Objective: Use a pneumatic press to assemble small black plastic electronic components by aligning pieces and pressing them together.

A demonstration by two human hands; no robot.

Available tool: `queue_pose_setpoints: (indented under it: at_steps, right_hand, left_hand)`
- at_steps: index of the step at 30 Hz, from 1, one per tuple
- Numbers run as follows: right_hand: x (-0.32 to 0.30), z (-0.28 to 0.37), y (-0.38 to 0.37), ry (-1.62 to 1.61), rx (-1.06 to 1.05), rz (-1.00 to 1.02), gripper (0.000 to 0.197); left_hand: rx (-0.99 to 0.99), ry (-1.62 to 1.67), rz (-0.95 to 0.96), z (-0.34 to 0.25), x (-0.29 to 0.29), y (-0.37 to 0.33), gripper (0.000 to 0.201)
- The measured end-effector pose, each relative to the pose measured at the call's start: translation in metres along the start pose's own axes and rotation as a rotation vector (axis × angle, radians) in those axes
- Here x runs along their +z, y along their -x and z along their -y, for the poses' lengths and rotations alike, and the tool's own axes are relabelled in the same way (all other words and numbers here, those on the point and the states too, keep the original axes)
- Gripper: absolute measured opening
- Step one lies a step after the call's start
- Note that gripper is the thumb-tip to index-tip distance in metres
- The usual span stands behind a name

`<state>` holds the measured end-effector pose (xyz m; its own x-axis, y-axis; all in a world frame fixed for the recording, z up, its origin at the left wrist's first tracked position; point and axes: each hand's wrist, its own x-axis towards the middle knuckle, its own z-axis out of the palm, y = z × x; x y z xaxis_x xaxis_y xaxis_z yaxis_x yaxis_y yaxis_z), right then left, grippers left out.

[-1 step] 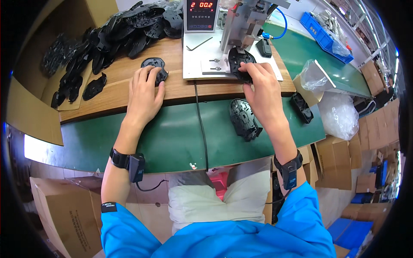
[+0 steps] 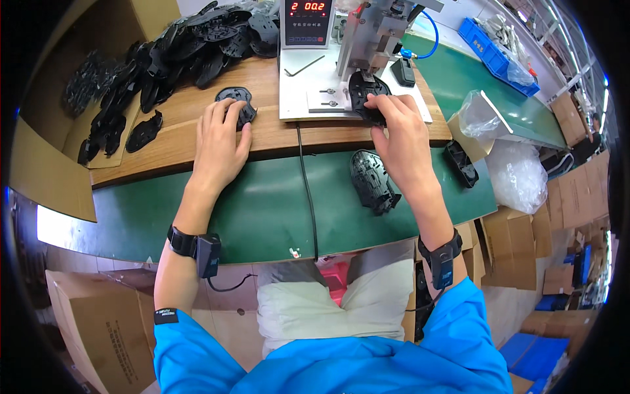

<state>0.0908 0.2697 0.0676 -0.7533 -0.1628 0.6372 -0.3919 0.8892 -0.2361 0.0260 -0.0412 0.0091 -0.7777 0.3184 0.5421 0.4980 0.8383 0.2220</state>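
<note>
My right hand (image 2: 403, 134) grips the near edge of a black plastic mouse shell (image 2: 365, 92), index finger on top and thumb low at the side. That shell lies on the white base of a bench press (image 2: 369, 46), right under its metal head. On the wooden board to the left, my left hand (image 2: 220, 141) curls its fingers over another black mouse shell (image 2: 235, 96), whose far end shows beyond them. A third black piece with ribbed insides, a mouse shell (image 2: 373, 180), rests on the green tabletop below my right wrist.
A heap of black shells (image 2: 203, 43) spills from a cardboard box at far left; one loose shell (image 2: 144, 131) lies before it. A hex key (image 2: 304, 66) is on the press base, beside a display box (image 2: 305, 25). A black cable (image 2: 307, 197) crosses the table. At right stands a black tray (image 2: 461, 164).
</note>
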Motion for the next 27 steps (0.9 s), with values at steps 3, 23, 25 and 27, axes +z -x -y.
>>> queue_pose_setpoints:
  at_steps: [3,23,25,27]
  right_hand:
    - [-0.0023,0.0014,-0.001,-0.002,0.014,0.0,0.036]
    - [-0.0057,0.0043,-0.0045,0.021,0.049,0.076,0.036]
    - [-0.0055,0.0053,-0.0031,0.031,0.061,0.09,0.036]
    - [-0.0061,0.0041,-0.0047,0.027,0.063,0.085,0.036]
  left_hand:
    - [0.019,-0.007,-0.019,0.0004,0.0001,-0.0011,0.041]
    - [-0.001,0.01,0.005,0.0008,0.0005,0.0006,0.04]
    - [0.002,0.023,-0.001,0.0015,0.0005,0.0017,0.04]
    - [0.005,0.038,-0.002,0.0017,0.0001,0.0012,0.04]
